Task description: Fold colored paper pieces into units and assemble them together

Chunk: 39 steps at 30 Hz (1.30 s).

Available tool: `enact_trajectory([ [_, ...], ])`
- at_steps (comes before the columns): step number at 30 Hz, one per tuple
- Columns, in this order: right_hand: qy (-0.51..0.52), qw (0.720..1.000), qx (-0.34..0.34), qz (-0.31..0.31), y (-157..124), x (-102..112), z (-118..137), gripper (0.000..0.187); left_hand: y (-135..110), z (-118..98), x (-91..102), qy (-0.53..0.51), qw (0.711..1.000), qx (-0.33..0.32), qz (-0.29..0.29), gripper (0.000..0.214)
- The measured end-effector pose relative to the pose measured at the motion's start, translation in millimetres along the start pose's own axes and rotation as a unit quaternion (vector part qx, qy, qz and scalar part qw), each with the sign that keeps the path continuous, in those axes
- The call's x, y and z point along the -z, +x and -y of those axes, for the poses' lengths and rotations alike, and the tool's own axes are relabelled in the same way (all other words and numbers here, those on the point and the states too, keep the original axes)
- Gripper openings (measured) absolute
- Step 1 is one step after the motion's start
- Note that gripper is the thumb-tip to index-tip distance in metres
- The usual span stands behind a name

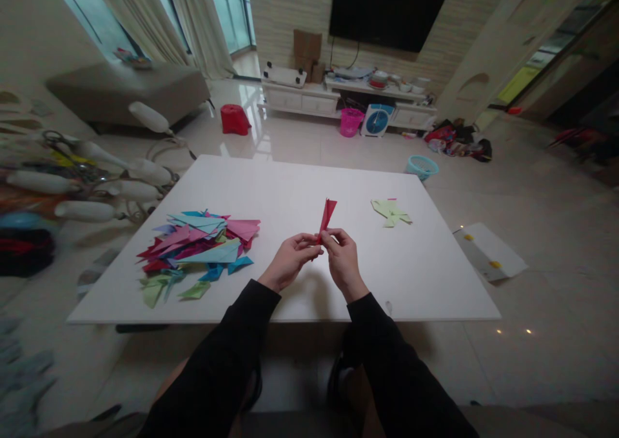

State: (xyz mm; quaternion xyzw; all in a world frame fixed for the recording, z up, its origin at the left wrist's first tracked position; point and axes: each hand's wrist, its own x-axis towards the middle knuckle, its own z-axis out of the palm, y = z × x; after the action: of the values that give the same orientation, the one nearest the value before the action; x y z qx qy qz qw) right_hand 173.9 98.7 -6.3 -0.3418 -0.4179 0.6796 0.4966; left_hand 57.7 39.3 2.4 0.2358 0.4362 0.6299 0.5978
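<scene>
Two hands meet above the white square table (290, 186): the left hand (289, 259) and right hand (342, 257) both pinch the lower end of a narrow folded red paper strip (327, 215), which rises tilted away from them. Fingertips hide that end, so its folds are probably unreadable. Left of the hands, a heap of coloured folded paper pieces (198, 248) overlaps too densely to count.

Left hand (290, 258): is pinching with thumb and fingertips closed together.
Right hand (342, 256): is pinching likewise, meeting the left.
Arms: are converging forward.
</scene>
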Motion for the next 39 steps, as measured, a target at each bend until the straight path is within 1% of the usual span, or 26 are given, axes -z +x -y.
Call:
enact_trajectory([
  [8,-0.031,0.999,0.024,-0.021,7.4,5.0,1.6,0.030,7.0,-2.4,0.1,-0.041,0.998,0.026,0.033,0.045],
  [12,-0.022,0.999,0.024,-0.030,10.2,7.7,2.8,0.029,12.7,-0.3,-1.0,-0.050,0.998,0.030,0.040,0.048],
  [17,-0.022,0.999,0.017,-0.026,9.8,8.6,3.9,0.030,14.8,1.4,-4.3,-0.048,0.998,0.018,0.025,0.048],
  [21,-0.021,0.999,0.015,-0.020,6.8,8.4,7.6,0.031,13.4,2.3,-5.9,-0.042,0.999,0.018,0.028,0.049],
  [26,-0.031,0.999,0.016,-0.010,2.2,7.6,13.1,0.027,11.4,4.2,-6.8,-0.035,0.999,0.018,0.024,0.047],
  [30,-0.045,0.998,0.041,0.000,1.9,7.9,12.6,0.027,11.5,5.3,-6.9,-0.016,1.000,-0.002,0.002,0.043],
  [33,-0.053,0.997,0.052,-0.011,4.6,9.8,10.3,0.027,13.8,5.6,-5.8,-0.001,1.000,-0.018,-0.010,0.041],
  [39,-0.058,0.997,0.039,-0.012,8.6,14.4,9.4,0.023,19.4,7.2,-1.3,0.051,0.997,-0.047,-0.037,0.043],
])
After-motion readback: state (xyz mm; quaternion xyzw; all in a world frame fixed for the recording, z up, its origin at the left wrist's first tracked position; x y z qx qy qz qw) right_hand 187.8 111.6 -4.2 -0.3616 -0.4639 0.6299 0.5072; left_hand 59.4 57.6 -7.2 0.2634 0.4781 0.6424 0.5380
